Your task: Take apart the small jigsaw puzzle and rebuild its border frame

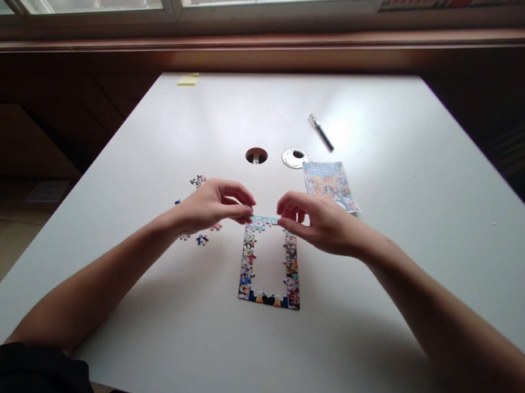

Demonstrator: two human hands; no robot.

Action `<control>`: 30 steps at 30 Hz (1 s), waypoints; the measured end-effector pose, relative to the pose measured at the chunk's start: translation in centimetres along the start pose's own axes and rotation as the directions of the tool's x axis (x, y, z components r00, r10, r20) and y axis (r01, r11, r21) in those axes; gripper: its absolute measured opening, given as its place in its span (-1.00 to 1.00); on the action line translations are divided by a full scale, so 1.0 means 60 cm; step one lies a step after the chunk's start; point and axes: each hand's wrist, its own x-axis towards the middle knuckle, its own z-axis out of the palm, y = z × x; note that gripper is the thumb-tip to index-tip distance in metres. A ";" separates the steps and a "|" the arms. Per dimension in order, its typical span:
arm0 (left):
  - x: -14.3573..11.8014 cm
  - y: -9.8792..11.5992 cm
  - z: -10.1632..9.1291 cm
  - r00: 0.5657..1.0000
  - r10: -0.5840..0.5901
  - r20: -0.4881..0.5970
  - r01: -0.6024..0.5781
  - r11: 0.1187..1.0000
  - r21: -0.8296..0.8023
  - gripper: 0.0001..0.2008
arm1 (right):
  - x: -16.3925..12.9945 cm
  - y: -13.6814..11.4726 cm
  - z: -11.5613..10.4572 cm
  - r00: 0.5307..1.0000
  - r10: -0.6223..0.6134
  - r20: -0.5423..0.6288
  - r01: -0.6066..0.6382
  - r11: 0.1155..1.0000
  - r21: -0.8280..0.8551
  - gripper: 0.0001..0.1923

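Note:
A rectangular jigsaw frame lies on the white table, its border joined and the table showing through its middle. At its upper left corner is my left hand, thumb and forefinger closed together; whatever is between the tips is too small to make out. My right hand hovers at the upper right corner, fingers curled, with a gap between thumb and forefinger and nothing visible in it. Loose jigsaw pieces are scattered beside and behind my left hand, some of them partly hidden by it.
A colourful picture sheet lies beyond my right hand. Farther back are a pen, a round metallic cover and a round hole in the tabletop. A yellow note sits at the far left edge, below the window.

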 end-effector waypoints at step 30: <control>-0.020 -0.025 0.088 1.000 -0.013 -0.017 0.009 0.981 -0.193 -0.79 | -0.001 -0.024 0.010 0.970 0.146 0.193 -0.182 0.966 0.186 -0.78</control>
